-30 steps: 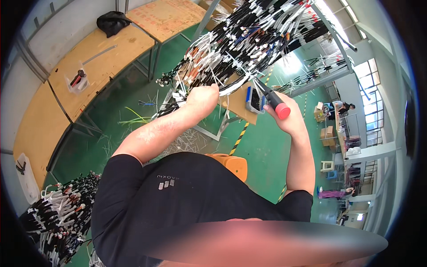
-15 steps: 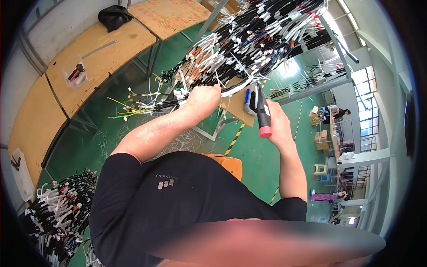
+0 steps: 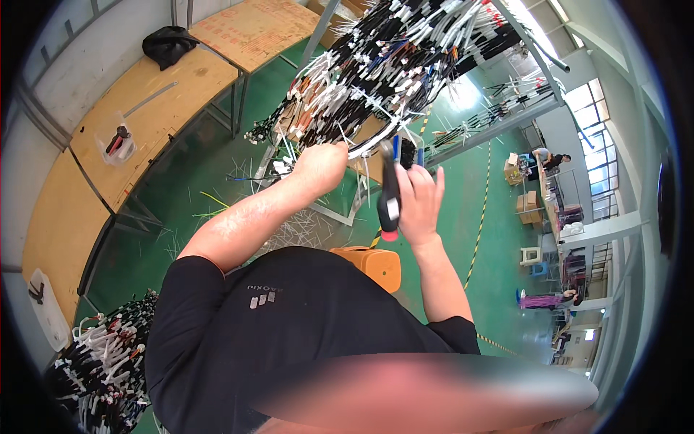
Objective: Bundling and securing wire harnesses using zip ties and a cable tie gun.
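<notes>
My left hand is closed around a bundle of black cables that curves up to the right. White cable ties are on the bundle, and their tails stick out up and down. Just right of it, my right hand holds a cable tie gun with a black body and a red end. Its front is up at the bundle, though contact is hard to make out. Some fingers of that hand are lifted off the handle. Behind it is a dark thing with blue edges.
A rack ahead carries a thick heap of black and white wire harnesses. More harnesses lie lower left. Wooden tables run along the left, with a plastic tub. An orange stool stands close; cut tie scraps litter the floor.
The gun and my right hand have shifted left, and its fingers have loosened. The view has turned a little. Fewer coloured wire ends show to the left of my left hand, which still grips the bundle.
</notes>
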`<action>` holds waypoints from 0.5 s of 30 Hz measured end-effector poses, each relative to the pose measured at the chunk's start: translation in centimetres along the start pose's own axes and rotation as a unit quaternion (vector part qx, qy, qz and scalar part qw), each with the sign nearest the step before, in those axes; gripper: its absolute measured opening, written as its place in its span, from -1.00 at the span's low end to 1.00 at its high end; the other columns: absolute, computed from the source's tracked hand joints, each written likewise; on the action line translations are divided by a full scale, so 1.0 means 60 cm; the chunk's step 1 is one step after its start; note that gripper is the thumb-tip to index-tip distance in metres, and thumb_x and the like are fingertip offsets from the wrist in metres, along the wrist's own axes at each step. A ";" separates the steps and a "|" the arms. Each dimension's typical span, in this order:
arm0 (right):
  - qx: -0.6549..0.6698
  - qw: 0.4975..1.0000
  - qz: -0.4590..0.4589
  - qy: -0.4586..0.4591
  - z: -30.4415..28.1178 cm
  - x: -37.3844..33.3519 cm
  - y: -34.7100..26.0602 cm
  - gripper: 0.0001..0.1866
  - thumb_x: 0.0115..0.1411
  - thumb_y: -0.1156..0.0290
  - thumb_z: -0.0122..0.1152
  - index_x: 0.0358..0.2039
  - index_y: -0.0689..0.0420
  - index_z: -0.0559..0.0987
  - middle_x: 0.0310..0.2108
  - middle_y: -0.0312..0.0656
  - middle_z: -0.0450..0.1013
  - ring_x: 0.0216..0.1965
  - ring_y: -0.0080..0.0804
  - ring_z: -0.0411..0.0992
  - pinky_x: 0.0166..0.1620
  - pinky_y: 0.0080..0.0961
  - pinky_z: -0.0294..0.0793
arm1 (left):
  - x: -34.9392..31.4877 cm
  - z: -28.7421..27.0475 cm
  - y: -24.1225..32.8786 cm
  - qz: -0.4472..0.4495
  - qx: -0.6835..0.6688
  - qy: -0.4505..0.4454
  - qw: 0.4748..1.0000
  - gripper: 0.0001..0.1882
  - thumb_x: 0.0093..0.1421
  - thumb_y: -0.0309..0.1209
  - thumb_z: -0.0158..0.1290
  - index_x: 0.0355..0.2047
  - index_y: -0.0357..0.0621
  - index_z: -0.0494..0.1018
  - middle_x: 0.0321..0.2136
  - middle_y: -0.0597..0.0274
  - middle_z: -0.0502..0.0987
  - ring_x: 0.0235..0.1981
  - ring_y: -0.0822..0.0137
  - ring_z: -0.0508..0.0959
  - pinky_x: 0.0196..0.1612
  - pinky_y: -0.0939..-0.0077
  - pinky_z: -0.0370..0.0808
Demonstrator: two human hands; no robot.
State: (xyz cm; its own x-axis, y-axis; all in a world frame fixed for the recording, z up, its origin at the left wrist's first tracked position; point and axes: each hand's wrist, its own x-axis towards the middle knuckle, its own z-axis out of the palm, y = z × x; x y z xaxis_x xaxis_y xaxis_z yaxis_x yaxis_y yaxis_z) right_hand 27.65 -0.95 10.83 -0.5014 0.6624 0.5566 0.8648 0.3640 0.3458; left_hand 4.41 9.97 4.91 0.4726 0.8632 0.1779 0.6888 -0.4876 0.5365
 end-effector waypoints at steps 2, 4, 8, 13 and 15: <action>-0.021 0.997 0.022 -0.072 0.005 0.003 0.002 -0.47 0.24 0.39 0.21 0.25 0.06 0.54 0.03 -0.16 0.43 0.22 -0.15 0.44 0.44 0.31 0.11 | -0.006 -0.002 0.004 0.011 0.004 -0.005 1.000 -0.85 0.24 -0.54 0.00 -0.22 -0.34 0.50 -0.38 -0.18 0.69 -0.32 -0.15 0.74 -0.23 -0.05 0.68; 0.060 0.998 0.018 0.008 0.005 -0.015 0.012 -0.50 0.25 0.40 0.19 0.23 0.09 0.57 0.04 -0.15 0.46 0.23 -0.15 0.45 0.45 0.27 0.12 | -0.009 0.003 0.001 -0.003 0.008 -0.004 1.000 -0.85 0.23 -0.55 0.01 -0.22 -0.34 0.50 -0.38 -0.18 0.69 -0.32 -0.16 0.74 -0.23 -0.05 0.68; 0.207 0.966 0.119 0.100 -0.007 -0.040 0.048 -0.55 0.23 0.61 0.31 0.16 0.27 0.58 0.03 0.04 0.60 0.12 -0.03 0.60 0.27 -0.17 0.51 | -0.005 -0.004 0.000 -0.036 0.017 0.010 0.999 -0.88 0.25 -0.54 0.01 -0.23 -0.31 0.47 -0.41 -0.16 0.68 -0.34 -0.17 0.72 -0.25 -0.08 0.65; 0.517 0.771 0.368 -0.058 -0.051 -0.015 0.141 -0.58 0.28 0.54 0.36 0.15 0.22 0.61 -0.02 -0.23 0.65 0.01 -0.44 0.59 0.16 -0.39 0.51 | -0.006 -0.011 -0.002 -0.016 0.043 0.021 0.999 -0.87 0.25 -0.52 0.04 -0.22 -0.31 0.47 -0.42 -0.11 0.69 -0.37 -0.12 0.74 -0.27 -0.04 0.67; 0.501 0.775 0.363 -0.130 -0.064 0.015 0.168 -0.53 0.24 0.54 0.42 0.17 0.22 0.60 -0.07 -0.24 0.67 -0.07 -0.46 0.60 0.06 -0.43 0.56 | -0.005 -0.020 -0.002 -0.009 0.047 0.018 0.999 -0.87 0.25 -0.52 0.05 -0.22 -0.31 0.47 -0.42 -0.10 0.69 -0.37 -0.11 0.74 -0.27 -0.03 0.67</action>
State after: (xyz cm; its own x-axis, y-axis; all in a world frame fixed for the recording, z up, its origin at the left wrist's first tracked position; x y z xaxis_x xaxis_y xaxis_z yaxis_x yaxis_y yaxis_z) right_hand 35.81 0.81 17.73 0.0367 0.9930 0.1125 0.5681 0.0719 -0.8198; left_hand 3.52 9.91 5.81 0.4414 0.8750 0.1987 0.7458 -0.4809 0.4611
